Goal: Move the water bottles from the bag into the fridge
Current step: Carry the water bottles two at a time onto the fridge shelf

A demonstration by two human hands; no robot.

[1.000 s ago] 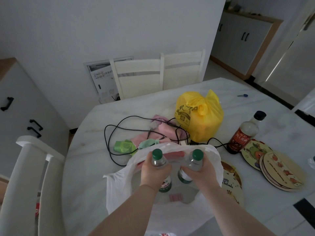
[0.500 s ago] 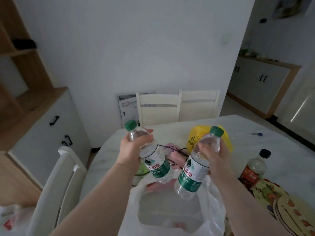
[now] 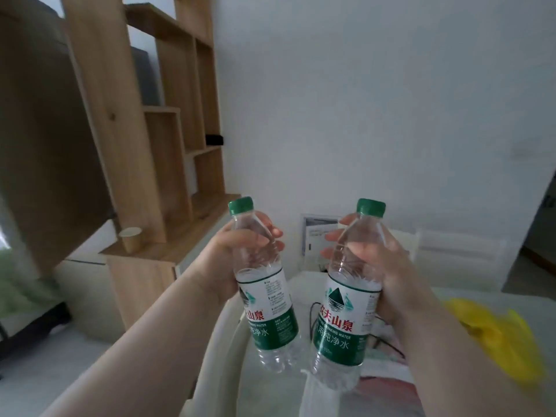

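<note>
Wooden shelving, ten o'clock. I log: left hand gripping clear green-capped plastic water bottle; right hand gripping twin bottle.

Your left hand holds the left bottle, your right hand the right bottle. The bottles are side by side, apart, above the table. Shelf unit to your left, cup on its counter. Cable on the table between the bottles. Plastic bag on the table, right of your right forearm. Chair behind the table, against the wall.
</note>
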